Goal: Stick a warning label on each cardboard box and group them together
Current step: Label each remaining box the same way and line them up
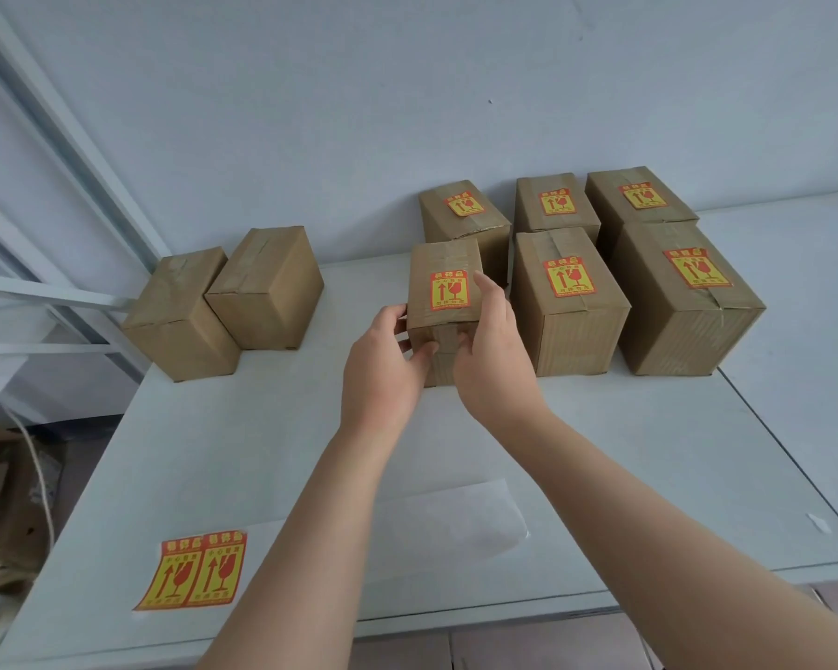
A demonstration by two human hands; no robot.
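A small cardboard box (439, 270) with a red and yellow warning label (450, 291) stands on the white table (262, 427), held between both hands. My left hand (388, 360) grips its left front corner and my right hand (492, 345) holds its right side, thumb on the front. Several labelled boxes (567, 302) stand grouped just to its right and behind it. Two boxes without labels (267, 287) sit apart at the back left. A backing sheet with two warning labels (197, 570) lies near the front left edge.
An empty strip of label backing paper (456, 519) lies on the table under my forearms. The wall (407, 89) rises right behind the boxes. A metal shelf frame (44, 302) stands at the left, with cardboard scraps (6, 515) on the floor below it.
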